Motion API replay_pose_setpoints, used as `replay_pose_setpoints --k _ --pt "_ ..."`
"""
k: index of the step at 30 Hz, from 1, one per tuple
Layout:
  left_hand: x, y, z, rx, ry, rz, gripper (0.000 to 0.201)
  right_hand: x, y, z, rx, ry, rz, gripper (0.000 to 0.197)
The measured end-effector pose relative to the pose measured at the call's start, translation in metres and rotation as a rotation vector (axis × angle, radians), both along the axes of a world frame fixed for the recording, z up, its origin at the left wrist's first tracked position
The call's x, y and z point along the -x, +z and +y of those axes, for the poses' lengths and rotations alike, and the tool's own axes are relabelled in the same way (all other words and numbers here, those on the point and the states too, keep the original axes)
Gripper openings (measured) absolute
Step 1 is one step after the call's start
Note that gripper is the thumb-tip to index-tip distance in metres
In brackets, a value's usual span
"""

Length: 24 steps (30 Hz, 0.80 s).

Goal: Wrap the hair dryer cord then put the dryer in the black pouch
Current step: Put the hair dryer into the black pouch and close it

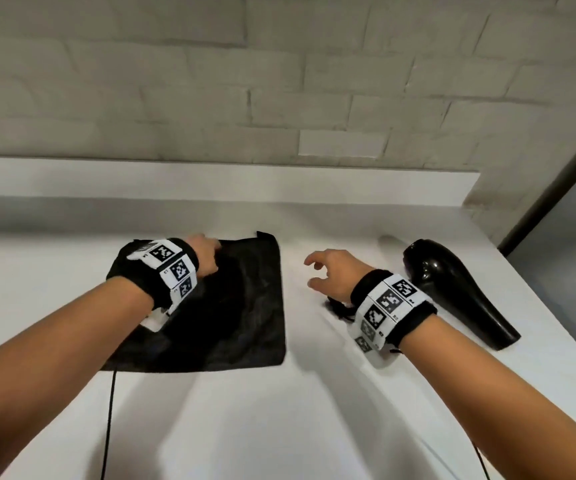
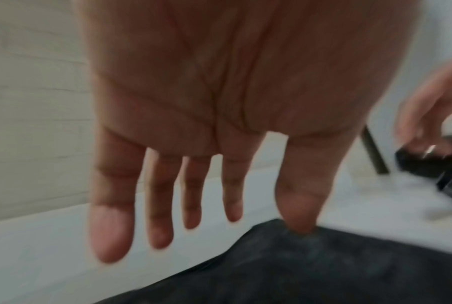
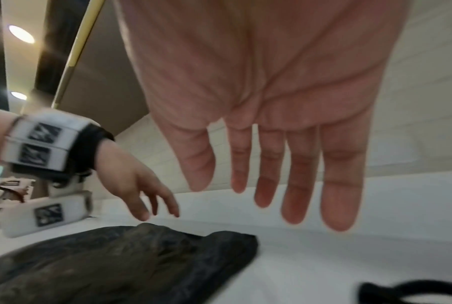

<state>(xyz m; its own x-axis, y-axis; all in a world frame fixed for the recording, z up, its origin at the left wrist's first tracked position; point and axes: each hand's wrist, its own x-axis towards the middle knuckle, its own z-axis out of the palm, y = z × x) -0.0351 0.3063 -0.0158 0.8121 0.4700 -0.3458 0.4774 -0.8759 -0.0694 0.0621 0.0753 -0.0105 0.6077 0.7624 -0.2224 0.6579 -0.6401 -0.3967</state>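
The black pouch (image 1: 238, 306) lies flat on the white counter (image 1: 279, 410). My left hand (image 1: 210, 252) is over its far left corner with fingers straight; in the left wrist view the thumb tip (image 2: 300, 226) touches the pouch (image 2: 323, 273) edge. My right hand (image 1: 311, 271) hovers open between pouch and black hair dryer (image 1: 453, 289), holding nothing. The dryer lies on its side at the right, handle toward me. A bundle of black cord (image 1: 340, 308) lies under my right wrist, partly hidden. The right wrist view shows spread fingers (image 3: 297, 195), the pouch (image 3: 116, 267) and some cord (image 3: 401, 292).
A tiled wall with a low white ledge (image 1: 210, 178) closes off the back. The counter's right edge (image 1: 556, 323) runs close behind the dryer. Thin black cables (image 1: 110, 410) hang from my wrists toward the near edge.
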Motion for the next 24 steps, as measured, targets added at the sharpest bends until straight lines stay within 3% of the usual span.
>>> replay_pose_setpoints --k 4,7,11,13,15,16,18,20,22,24 --pt "0.011 -0.023 0.065 -0.118 0.039 0.039 0.075 0.01 -0.01 0.052 0.047 0.075 0.026 0.04" --pt "0.017 -0.033 0.084 -0.059 0.027 0.078 0.092 0.012 -0.021 0.078 0.112 0.088 0.007 0.042" --pt "0.021 -0.025 0.081 0.014 -0.096 0.046 0.052 0.012 -0.031 0.107 0.151 0.132 -0.029 0.057" --pt "0.024 -0.02 0.076 0.075 -0.223 -0.062 0.032 0.013 -0.031 0.117 0.094 0.16 -0.068 0.075" --pt "0.029 -0.017 0.072 0.172 -0.326 -0.212 0.026 0.017 -0.029 0.126 0.048 0.225 -0.136 0.086" --pt "0.032 -0.015 0.069 0.229 -0.361 -0.287 0.027 0.019 -0.027 0.13 0.053 0.259 -0.157 0.083" --pt "0.035 -0.01 0.059 0.275 -0.401 -0.388 0.031 0.019 -0.023 0.133 0.083 0.255 -0.17 0.059" --pt "0.04 -0.004 0.05 0.208 -0.437 -0.419 0.034 0.018 -0.019 0.132 0.125 0.19 -0.192 0.034" --pt "0.043 0.0 0.047 0.057 -0.391 -0.35 0.032 0.013 -0.018 0.125 0.188 0.134 -0.333 0.033" --pt "0.045 0.003 0.051 0.026 -0.246 -0.206 0.057 0.005 -0.017 0.115 0.224 0.067 -0.496 0.042"
